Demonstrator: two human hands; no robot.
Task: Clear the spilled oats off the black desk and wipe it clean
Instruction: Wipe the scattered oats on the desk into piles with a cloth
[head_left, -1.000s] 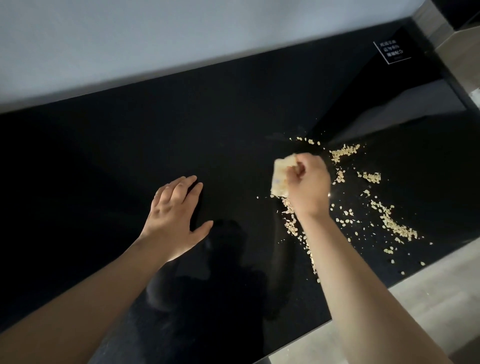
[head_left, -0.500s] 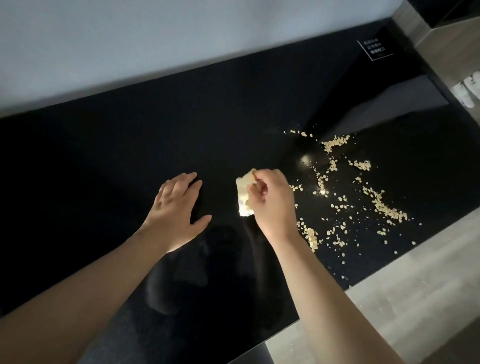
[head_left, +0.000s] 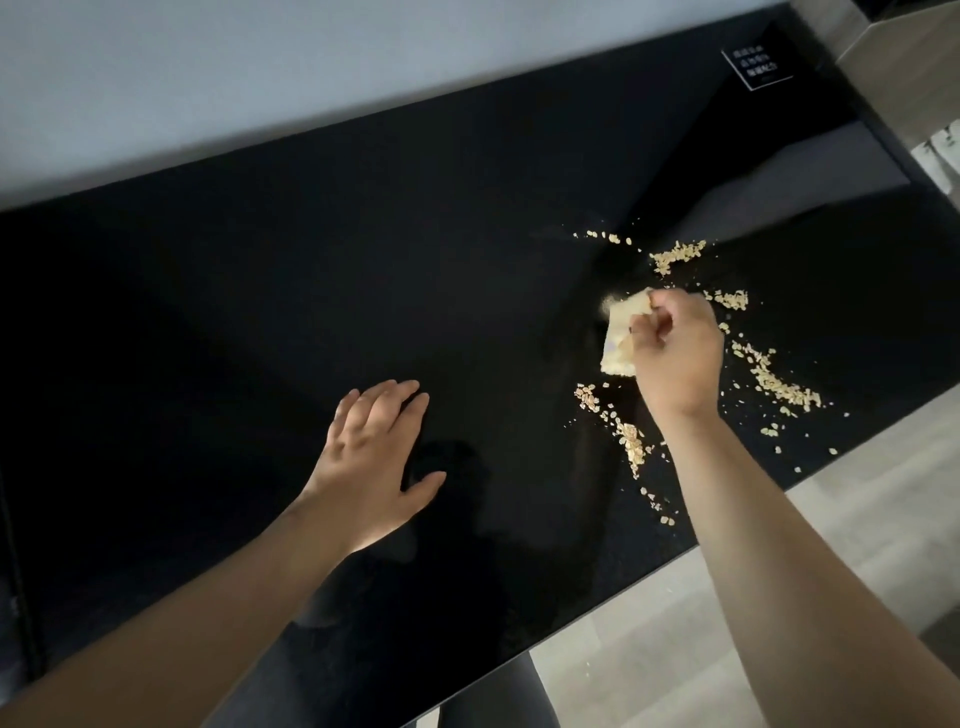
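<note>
Head view: cloth in the right hand among the oats, left hand flat on the worktop.

On my head feed the right hand (head_left: 675, 358) sat on the right part of the black worktop (head_left: 311, 270), its fingers (head_left: 655, 323) curled tight round a pale folded cloth (head_left: 619, 338) whose lower edge touched the surface. The oats (head_left: 782, 387) lay scattered round that hand: a small clump and a thin trail beyond it, a long streak to its right near the front edge, and another line just left of the wrist running toward the edge. The left hand (head_left: 371, 460) rested palm down well apart from the spill, fingers (head_left: 385, 410) straight and close together, thumb out, holding nothing. A small white-lettered label (head_left: 756, 67) sat at the far right corner, and pale floor (head_left: 727, 623) showed past the front edge.
</note>
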